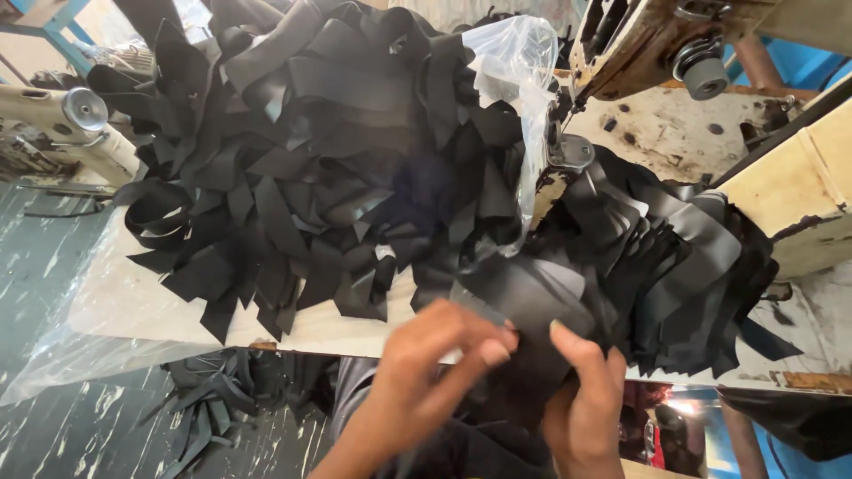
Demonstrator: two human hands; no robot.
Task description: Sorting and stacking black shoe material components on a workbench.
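Hands [426,364] [581,399] pinch black strip [524,306] beside strip-filled plastic bag [510,66].

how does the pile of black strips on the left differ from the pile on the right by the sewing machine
The left pile is larger and taller, spilling from a clear plastic bag; the right pile is lower and lies bare beside the sewing machine. The left pile lies untouched, while the left hand and right hand grip a piece at the right pile's edge. Both are black strips.

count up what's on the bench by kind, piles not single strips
heaps of black strips: 2, a big one and a smaller one
clear plastic sheet: 1
sewing machines: 2, one near and one far left
hands: 2, left and right
total: 7
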